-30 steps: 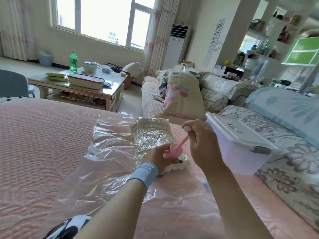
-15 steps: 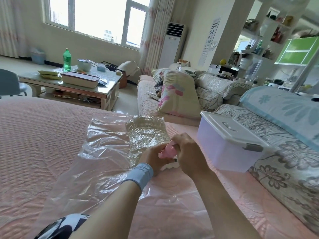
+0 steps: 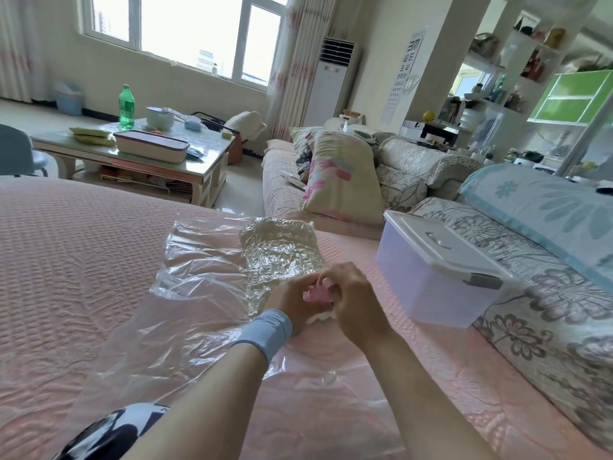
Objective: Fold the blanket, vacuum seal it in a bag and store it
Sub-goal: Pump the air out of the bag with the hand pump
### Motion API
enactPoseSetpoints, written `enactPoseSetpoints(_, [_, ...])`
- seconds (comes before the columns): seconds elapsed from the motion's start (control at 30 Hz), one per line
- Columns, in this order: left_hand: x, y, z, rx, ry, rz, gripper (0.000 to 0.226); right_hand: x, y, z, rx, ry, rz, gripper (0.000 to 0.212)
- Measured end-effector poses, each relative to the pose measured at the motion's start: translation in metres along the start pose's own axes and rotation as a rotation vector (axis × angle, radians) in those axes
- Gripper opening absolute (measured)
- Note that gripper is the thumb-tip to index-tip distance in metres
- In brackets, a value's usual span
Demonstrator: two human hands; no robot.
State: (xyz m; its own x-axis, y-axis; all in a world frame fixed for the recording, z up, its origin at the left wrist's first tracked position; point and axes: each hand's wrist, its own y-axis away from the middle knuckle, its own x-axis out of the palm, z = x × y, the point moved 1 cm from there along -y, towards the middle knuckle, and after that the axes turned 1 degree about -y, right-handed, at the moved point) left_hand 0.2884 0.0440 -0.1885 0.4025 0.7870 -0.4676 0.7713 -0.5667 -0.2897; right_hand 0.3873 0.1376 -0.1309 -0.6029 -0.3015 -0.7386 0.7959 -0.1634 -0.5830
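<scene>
A clear vacuum bag (image 3: 199, 280) lies flat on the pink bedspread (image 3: 66, 260). Inside it, at its far right, the folded blanket (image 3: 282, 250) is shrunk into a tight crinkled block. A small pink hand pump (image 3: 315, 292) stands on the bag's valve just in front of that block. My left hand (image 3: 292, 298), with a blue wristband, grips the pump's body. My right hand (image 3: 348, 293) is closed over the pump's top with the handle pushed down; the handle is hidden under my fingers.
A translucent storage box with a white lid (image 3: 438, 270) stands shut on the bed to the right of my hands. Floral cushions (image 3: 547, 293) line the right side, a sofa with pillows (image 3: 338, 174) lies beyond, and a cluttered coffee table (image 3: 149, 147) stands at the back left.
A second ago my right hand held the pump handle pulled up; it has pushed it down into the pump body. My left hand kept its grip on the pump.
</scene>
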Motion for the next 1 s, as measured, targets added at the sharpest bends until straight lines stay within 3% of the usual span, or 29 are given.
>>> enactPoseSetpoints(0.13, [0.001, 0.000, 0.003, 0.009, 0.033, -0.029, 0.045, -0.011, -0.006, 0.010, -0.028, 0.110, -0.006, 0.024])
enactPoseSetpoints(0.43, [-0.003, 0.000, 0.004, -0.014, 0.069, -0.018, 0.054, -0.070, -0.019, 0.046, -0.234, 0.071, -0.599, 0.018])
enactPoseSetpoints(0.5, [-0.002, 0.001, 0.003, -0.013, 0.048, -0.015, 0.054, -0.049, -0.018, 0.032, -0.166, 0.021, -0.508, 0.021])
enactPoseSetpoints(0.63, [0.001, 0.002, 0.001, -0.025, 0.063, 0.000, 0.057, -0.002, -0.008, 0.012, 0.025, 0.028, -0.068, 0.027])
enactPoseSetpoints(0.73, [-0.002, 0.000, 0.002, -0.027, 0.078, -0.002, 0.053, -0.009, -0.009, 0.020, -0.004, 0.088, -0.056, 0.026])
enactPoseSetpoints(1.0, [-0.003, -0.001, 0.007, -0.028, 0.107, 0.008, 0.057, -0.071, -0.020, 0.059, -0.259, 0.118, -0.602, 0.017])
